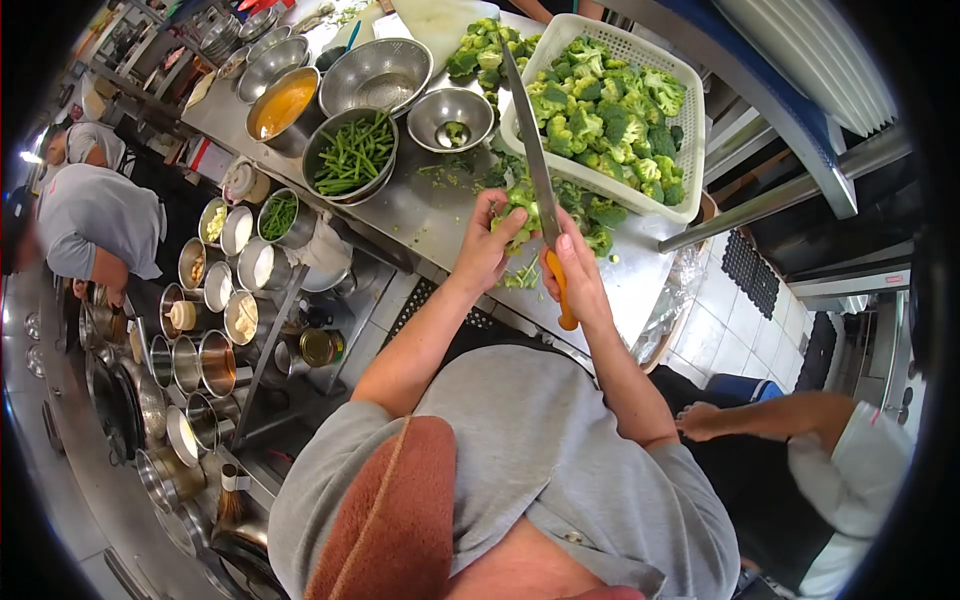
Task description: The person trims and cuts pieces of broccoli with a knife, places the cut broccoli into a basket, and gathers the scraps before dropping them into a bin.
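Head view: broccoli piece (518, 212) grasped in left hand (484, 250), knife (538, 150) clenched in right hand (582, 285).
Knife gripped by orange handle; both held over steel table (635, 285), near white basket (690, 195) filled with florets (610, 110). Blade-to-broccoli contact can't be told.

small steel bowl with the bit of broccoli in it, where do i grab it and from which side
Best taken by the near rim of the small steel bowl, coming from the person's side: the rim flares out for a pinch, while the bowl of green beans and larger steel bowl crowd its left.
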A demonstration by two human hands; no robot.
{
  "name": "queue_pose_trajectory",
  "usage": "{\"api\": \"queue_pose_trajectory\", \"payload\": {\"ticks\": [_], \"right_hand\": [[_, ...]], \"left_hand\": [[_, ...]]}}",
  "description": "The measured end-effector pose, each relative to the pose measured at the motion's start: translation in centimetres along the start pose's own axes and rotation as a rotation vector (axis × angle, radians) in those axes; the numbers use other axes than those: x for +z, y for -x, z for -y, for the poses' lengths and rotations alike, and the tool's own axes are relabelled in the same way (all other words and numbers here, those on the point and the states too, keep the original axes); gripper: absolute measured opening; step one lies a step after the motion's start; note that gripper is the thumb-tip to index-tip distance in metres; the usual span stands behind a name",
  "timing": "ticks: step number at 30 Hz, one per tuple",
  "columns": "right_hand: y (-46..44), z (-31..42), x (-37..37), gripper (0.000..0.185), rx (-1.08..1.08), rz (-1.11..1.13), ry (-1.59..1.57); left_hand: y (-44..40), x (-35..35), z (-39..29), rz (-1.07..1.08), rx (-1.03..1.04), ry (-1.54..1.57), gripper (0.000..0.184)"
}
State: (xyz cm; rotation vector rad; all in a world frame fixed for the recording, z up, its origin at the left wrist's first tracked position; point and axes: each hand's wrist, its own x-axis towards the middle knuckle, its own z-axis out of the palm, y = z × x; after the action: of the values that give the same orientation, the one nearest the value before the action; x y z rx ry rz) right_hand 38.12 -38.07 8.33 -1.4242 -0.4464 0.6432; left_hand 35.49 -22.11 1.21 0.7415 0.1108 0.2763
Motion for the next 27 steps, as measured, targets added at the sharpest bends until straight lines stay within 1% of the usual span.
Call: {"api": "queue_pose_trajectory", "payload": {"ticks": [1,2,4,5,7,8,10,14,17,19,23,25,27], "right_hand": [[0.0,-0.1,0.1,0.064,-0.018,0.006,0.007],[-0.1,-0.1,0.1,0.064,-0.014,0.011,0.008],[-0.1,-0.1,0.0,0.064,-0.051,0.026,0.017],[-0.1,0.1,0.1,0.064,-0.048,0.03,0.019],[0.0,0.5,0.3,0.065,-0.047,0.026,0.03],[0.0,0.5,0.3,0.065,-0.045,0.029,0.032],[0.0,0.5,0.3,0.065,-0.061,0.052,0.058],[0.2,0.6,0.6,0.063,-0.05,0.05,0.066],[0.2,0.7,0.7,0.061,-0.034,0.039,0.08],[0.4,0.9,0.8,0.059,-0.045,0.024,0.167],[0.5,1.1,1.0,0.064,-0.063,0.012,0.21],[0.5,1.5,1.2,0.058,-0.009,-0.024,0.257],[0.6,1.8,1.4,0.057,0.001,-0.029,0.256]], "left_hand": [[0.1,0.1,0.0,0.02,0.061,0.006,0.039],[0.2,0.2,0.0,0.014,0.064,0.008,0.039],[0.5,2.3,-1.7,-0.033,0.107,-0.026,0.054],[0.4,2.1,-1.8,-0.037,0.109,-0.023,0.054],[0.1,1.4,-2.3,0.041,0.033,-0.037,0.06],[0.1,1.2,-2.3,0.038,0.034,-0.035,0.06],[0.2,1.1,-2.5,0.059,0.063,-0.038,0.051],[0.0,0.8,-2.8,0.035,0.056,-0.043,0.05],[-0.1,0.9,-3.3,0.064,0.069,-0.081,0.051],[0.0,0.9,-3.5,0.063,0.065,-0.105,0.052],[0.0,0.8,-3.8,0.072,0.076,-0.164,0.053],[-0.1,0.7,-4.2,0.064,0.057,-0.271,0.051],[-0.1,0.4,-4.2,0.059,0.071,-0.3,0.051]]}}
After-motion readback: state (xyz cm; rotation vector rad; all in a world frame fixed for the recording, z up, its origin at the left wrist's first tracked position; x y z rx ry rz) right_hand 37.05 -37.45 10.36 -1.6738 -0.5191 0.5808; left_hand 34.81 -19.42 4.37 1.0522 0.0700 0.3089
